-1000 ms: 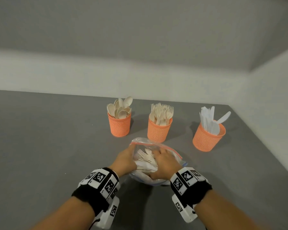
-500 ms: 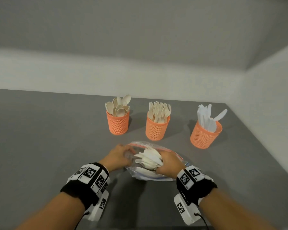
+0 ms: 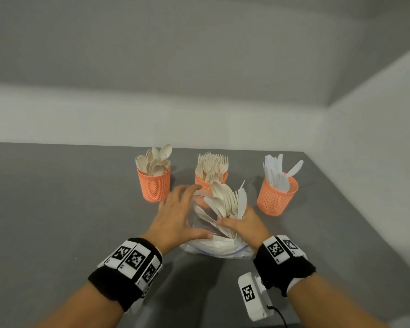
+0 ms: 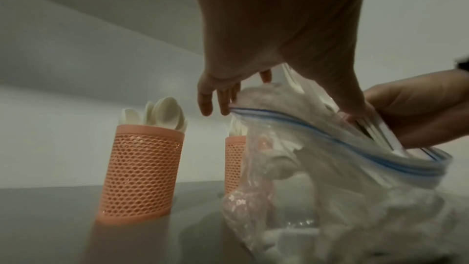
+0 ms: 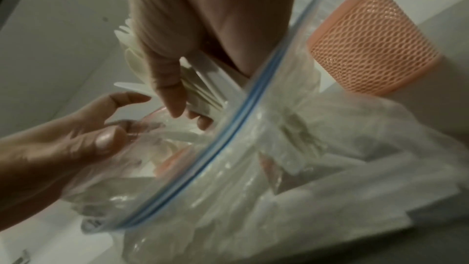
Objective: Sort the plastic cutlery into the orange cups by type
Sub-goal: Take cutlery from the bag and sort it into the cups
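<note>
Three orange mesh cups stand in a row: spoons (image 3: 154, 185) on the left, forks (image 3: 210, 181) in the middle, knives (image 3: 277, 197) on the right. In front of them lies a clear zip bag (image 3: 213, 248) with more cutlery inside. My right hand (image 3: 243, 223) grips a mixed bundle of spoons, forks and knives (image 3: 227, 200), lifted half out of the bag's mouth. My left hand (image 3: 185, 211) lies spread on the bag's left side, fingers straight. The right wrist view shows the bundle (image 5: 210, 85) in my fingers above the blue zip rim (image 5: 228, 138).
The grey table (image 3: 57, 209) ends at a white wall behind the cups and another wall on the right. The knife cup (image 5: 373, 47) stands just right of the bag. In the left wrist view the spoon cup (image 4: 142, 170) stands left of the bag (image 4: 330, 168).
My right hand has closed on a bundle of cutlery and raised it out of the bag toward the cups. My left hand has let go of the rim and spread its fingers over the bag.
</note>
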